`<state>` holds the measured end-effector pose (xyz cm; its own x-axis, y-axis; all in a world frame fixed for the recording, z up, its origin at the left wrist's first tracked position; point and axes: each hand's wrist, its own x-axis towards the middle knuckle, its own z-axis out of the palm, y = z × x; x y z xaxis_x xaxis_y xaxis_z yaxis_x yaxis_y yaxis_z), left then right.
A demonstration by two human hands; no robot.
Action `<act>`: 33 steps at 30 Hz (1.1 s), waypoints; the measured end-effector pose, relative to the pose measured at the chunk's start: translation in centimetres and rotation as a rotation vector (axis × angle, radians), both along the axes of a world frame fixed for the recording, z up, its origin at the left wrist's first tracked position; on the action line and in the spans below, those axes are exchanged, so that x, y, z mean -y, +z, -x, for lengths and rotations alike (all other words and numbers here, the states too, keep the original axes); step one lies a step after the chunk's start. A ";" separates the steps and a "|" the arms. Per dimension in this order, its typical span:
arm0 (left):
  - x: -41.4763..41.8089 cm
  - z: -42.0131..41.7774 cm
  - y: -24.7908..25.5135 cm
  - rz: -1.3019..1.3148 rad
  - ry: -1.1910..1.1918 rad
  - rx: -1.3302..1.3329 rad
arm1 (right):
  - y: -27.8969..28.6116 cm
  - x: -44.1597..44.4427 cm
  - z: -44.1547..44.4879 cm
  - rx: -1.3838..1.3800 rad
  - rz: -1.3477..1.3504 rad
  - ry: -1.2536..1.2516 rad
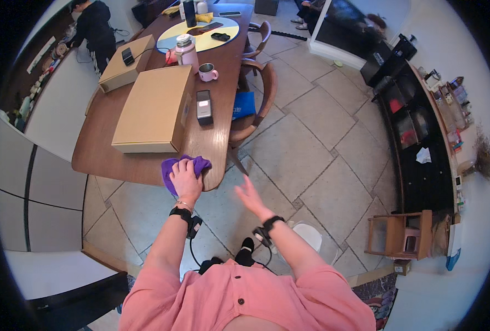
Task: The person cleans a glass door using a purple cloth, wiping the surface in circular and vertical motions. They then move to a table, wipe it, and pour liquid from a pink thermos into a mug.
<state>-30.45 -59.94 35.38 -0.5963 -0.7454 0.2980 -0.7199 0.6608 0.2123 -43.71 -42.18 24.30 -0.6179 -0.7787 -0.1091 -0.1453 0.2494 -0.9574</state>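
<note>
My left hand (185,180) presses on a crumpled purple cloth (201,163) at the near end of the brown wooden table (104,163). Part of the cloth hangs past the table edge. Beyond it on the tabletop lies a large cardboard box (154,109), closed. My right hand (251,196) is in the air over the tiled floor, right of the table corner, slightly blurred. It holds nothing, and its thumb and fingers stand apart. Right of the box rest a black and silver device (204,108) and a pink mug (207,73).
A second cardboard box (125,62) carries a small black device. A pink thermos (185,51) stands near the round table mat (166,39). Wooden chairs (265,87) line the right side. A person (94,31) stands at the far left. A white-lidded container (307,236) sits on the floor.
</note>
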 end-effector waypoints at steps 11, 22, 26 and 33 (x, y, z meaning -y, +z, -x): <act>0.6 1.0 1.0 0.126 -0.011 0.103 | -4.6 -29.2 -3.4 0.827 -0.480 -0.929; 1.1 1.7 -0.2 0.140 -0.086 0.000 | -0.7 -33.2 -7.8 0.815 -0.509 -1.032; 1.0 1.7 0.2 0.107 -0.093 0.038 | 0.7 -31.3 -6.5 0.806 -0.471 -1.015; 1.1 1.4 0.0 0.105 -0.111 -0.016 | -0.2 -31.5 -6.7 0.806 -0.504 -1.013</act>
